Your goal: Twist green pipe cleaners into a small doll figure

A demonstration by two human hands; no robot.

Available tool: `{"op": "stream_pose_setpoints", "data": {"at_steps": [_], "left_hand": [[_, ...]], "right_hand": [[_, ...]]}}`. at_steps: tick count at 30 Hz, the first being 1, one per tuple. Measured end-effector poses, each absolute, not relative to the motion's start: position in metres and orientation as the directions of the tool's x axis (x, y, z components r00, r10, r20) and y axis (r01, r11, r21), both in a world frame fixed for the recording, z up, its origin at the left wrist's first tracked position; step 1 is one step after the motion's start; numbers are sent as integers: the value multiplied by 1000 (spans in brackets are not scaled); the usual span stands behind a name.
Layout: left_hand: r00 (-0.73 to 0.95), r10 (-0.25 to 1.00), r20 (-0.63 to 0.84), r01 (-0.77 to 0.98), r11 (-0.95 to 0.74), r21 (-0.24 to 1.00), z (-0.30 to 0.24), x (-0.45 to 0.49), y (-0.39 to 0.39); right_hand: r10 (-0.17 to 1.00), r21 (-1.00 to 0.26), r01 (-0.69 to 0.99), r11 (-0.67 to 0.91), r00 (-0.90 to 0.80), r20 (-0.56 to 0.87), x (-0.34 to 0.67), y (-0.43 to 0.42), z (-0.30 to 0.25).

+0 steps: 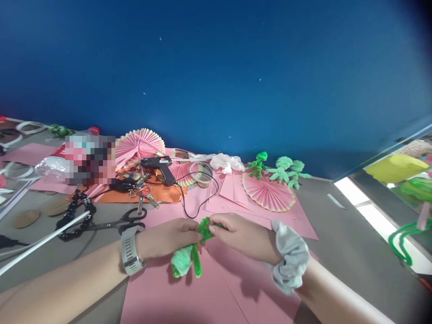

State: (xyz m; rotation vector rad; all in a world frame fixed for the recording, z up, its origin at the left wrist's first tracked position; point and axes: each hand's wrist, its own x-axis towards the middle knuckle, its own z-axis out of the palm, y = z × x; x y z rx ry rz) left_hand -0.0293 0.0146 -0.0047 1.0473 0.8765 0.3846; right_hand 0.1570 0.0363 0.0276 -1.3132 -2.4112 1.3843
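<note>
Above the pink paper point(175, 297), both my hands are closed on a green pipe-cleaner figure point(196, 261). It has a pale mint, rounded part on the left and brighter green stems hanging down. My left hand point(172, 236), with a grey watch band point(131, 252) at the wrist, pinches it from the left. From the right, my right hand point(232, 234) grips its upper green part; a grey scrunchie point(292, 258) circles that wrist. My fingers hide some of the figure.
Behind my hands lie a black glue gun point(158, 166), keys point(145, 191), a clear tape roll point(201, 173) and pink paper fans point(270, 193). Black scissors point(130, 220) lie left. More green pipe-cleaner figures point(281, 168) stand against the blue wall point(216, 81). A plastic bottle point(56, 164) lies far left.
</note>
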Motion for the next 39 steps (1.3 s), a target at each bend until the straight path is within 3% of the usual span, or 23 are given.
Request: {"op": "stream_pose_setpoints", "data": {"at_steps": [2, 5, 9, 12, 18, 29, 33, 39], "left_hand": [[592, 673, -444, 119, 472, 874, -5, -28, 13], [570, 693, -441, 90, 481, 872, -5, -25, 11], [557, 714, -423, 43, 484, 874, -3, -24, 9], [538, 738, -407, -8, 487, 873, -5, -24, 9], [459, 826, -329, -131, 429, 894, -12, -25, 11], [483, 838, -253, -84, 331, 940, -8, -26, 11], [511, 820, -258, -52, 329, 943, -6, -27, 11], [519, 809, -276, -1, 324, 946, -2, -29, 11]], "right_hand": [[749, -647, 682, 341, -613, -252, 152, 29, 26], [794, -394, 759, 519, -598, -107, 142, 18, 23], [818, -177, 806, 565, -576, -15, 133, 9, 18], [807, -180, 790, 586, -589, 42, 133, 10, 13], [793, -369, 703, 608, -556, 248, 143, 25, 3], [659, -455, 511, 729, -703, 266, 158, 41, 20], [628, -420, 494, 761, -724, 286, 161, 44, 18], [550, -241, 496, 834, -779, 302, 158, 39, 18]]}}
